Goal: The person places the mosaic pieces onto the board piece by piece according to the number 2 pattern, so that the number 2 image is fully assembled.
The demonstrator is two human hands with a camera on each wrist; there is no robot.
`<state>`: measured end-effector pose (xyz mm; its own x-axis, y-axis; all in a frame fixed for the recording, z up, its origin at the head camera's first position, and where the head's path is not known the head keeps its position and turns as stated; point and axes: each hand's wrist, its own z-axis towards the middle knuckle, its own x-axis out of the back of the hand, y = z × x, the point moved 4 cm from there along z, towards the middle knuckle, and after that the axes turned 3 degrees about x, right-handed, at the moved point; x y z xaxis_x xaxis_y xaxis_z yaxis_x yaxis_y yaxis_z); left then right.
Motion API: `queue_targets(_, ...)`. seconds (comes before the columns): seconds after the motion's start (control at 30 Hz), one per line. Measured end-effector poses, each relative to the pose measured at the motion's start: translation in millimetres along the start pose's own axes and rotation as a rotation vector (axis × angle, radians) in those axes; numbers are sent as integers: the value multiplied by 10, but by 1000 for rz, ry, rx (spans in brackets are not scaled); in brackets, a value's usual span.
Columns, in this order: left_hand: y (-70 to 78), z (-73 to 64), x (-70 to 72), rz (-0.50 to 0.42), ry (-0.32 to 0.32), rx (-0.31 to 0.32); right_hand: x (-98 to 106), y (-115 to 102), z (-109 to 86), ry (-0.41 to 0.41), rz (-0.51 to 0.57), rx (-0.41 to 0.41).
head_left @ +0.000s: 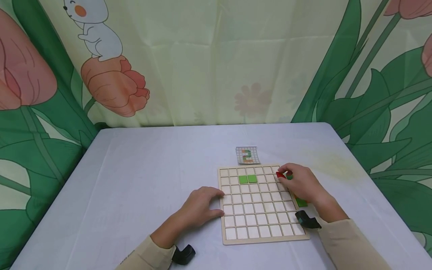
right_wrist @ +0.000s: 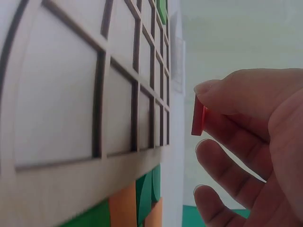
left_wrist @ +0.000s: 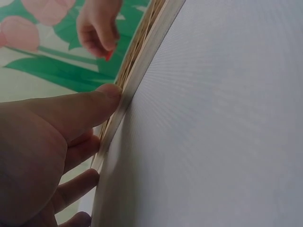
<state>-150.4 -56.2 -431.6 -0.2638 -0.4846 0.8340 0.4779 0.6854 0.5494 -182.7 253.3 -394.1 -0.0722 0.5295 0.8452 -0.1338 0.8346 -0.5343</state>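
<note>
A wooden grid board (head_left: 264, 241) with white cells lies on the table. Two bright green square tiles, a left one (head_left: 243, 179) and a right one (head_left: 252, 179), sit side by side in its second row. My left hand (head_left: 199, 208) touches the board's left edge with thumb and fingertips, its fingers fairly straight in the left wrist view. Over the upper right edge, my right hand (head_left: 300, 182) pinches a small red tile (right_wrist: 198, 116) between thumb and index finger. The other fingers of that hand are spread and bent.
Behind the board lies a small gridded card (head_left: 248, 155) with a coloured pattern. Along the board's right side are loose pieces, among them a green one (head_left: 301, 202), an orange one (right_wrist: 122, 205) and a dark green one (right_wrist: 143, 196). A printed curtain (head_left: 216, 75) hangs behind the table.
</note>
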Motion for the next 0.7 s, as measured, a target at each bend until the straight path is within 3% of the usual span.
queue_targets(0.7,-5,-1,-5,-7,4,4,-160,-172,145,-51,-1,50)
